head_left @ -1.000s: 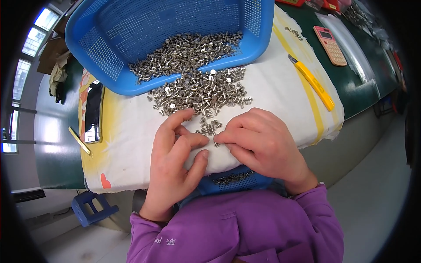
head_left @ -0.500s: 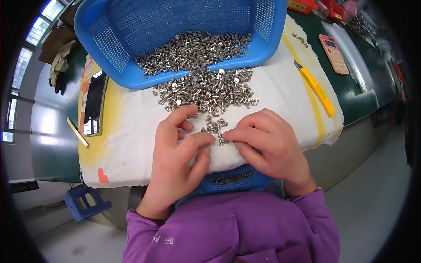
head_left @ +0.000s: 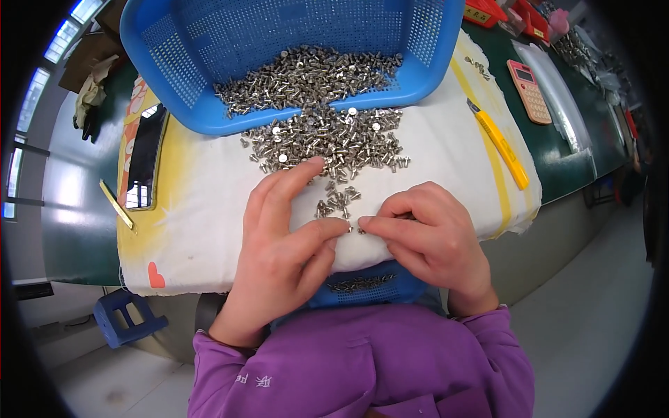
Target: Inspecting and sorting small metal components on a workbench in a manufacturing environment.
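A small group of silver screws [head_left: 337,200] lies on the white cloth between my hands, just below a larger heap of screws [head_left: 327,143]. My left hand [head_left: 279,237] has its fingers apart. Its index fingertip touches a single screw [head_left: 350,228], and its middle finger reaches up to the heap's lower edge. My right hand [head_left: 435,240] is curled, the index fingertip at another screw [head_left: 361,231]. Something small and dark shows between its folded fingers, too hidden to name. Behind the heap, a blue perforated basket [head_left: 230,127] is tipped toward me, with many more screws inside.
A yellow utility knife [head_left: 502,146] and a pink calculator [head_left: 529,92] lie to the right. On the left are a phone [head_left: 145,160] and a thin yellow strip [head_left: 116,204]. Below the table edge sits another blue basket [head_left: 362,296] with screws. A blue stool [head_left: 125,317] stands on the floor.
The screws under my fingertips have come apart from the small group, toward me. My left middle finger has stretched farther up. My two index fingertips are closer together.
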The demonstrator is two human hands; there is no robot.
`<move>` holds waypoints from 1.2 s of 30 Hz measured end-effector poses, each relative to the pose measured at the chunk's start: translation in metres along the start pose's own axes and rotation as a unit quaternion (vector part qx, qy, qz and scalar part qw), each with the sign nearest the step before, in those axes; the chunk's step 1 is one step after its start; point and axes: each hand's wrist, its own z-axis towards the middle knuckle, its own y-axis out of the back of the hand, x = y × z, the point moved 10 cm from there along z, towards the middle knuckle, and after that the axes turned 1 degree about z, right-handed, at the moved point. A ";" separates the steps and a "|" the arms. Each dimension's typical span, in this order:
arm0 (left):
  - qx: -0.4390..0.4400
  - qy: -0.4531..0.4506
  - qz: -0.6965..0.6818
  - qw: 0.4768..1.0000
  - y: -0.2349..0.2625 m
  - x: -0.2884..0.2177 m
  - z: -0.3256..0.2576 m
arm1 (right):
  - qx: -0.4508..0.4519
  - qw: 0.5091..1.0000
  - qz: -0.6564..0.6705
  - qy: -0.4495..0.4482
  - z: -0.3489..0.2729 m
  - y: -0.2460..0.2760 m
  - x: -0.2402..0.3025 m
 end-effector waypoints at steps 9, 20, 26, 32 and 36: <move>-0.003 -0.009 0.005 1.000 -0.002 -0.002 0.001 | -0.015 1.000 0.020 0.001 -0.001 0.003 -0.001; -0.005 0.019 -0.008 1.000 -0.001 0.003 0.000 | -0.027 0.999 0.021 -0.007 0.009 -0.001 0.004; 0.050 -0.046 -0.051 0.996 -0.001 -0.005 0.001 | 0.058 0.994 0.087 0.039 0.006 -0.007 0.008; -0.034 0.030 -0.087 0.995 0.006 0.015 -0.006 | -0.002 0.999 0.036 -0.034 0.016 -0.007 -0.002; -0.067 0.072 0.008 0.995 0.009 0.018 -0.005 | 0.009 0.999 0.021 -0.035 0.018 -0.011 0.000</move>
